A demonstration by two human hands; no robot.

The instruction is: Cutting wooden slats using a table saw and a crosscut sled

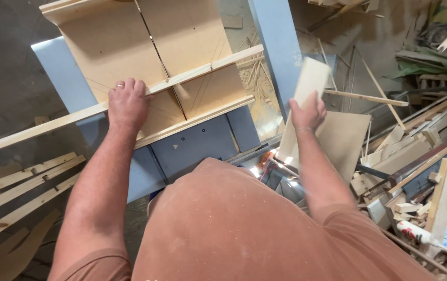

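My left hand (127,102) presses down on a long thin wooden strip (202,69) that lies across the tan board sled (114,41) of a blue table saw (197,143). A thin saw slot (156,47) runs through the sled, just right of this hand. My right hand (306,112) is raised to the right of the saw and grips a short pale wooden board (309,78), which looks blurred. My orange-shirted belly fills the lower middle of the view.
Several long wooden strips (20,187) lie on the floor at the left. A heap of offcuts and scrap boards (421,166) fills the right side, with a flat panel (343,138) leaning beside the saw. Sawdust covers the floor behind the saw.
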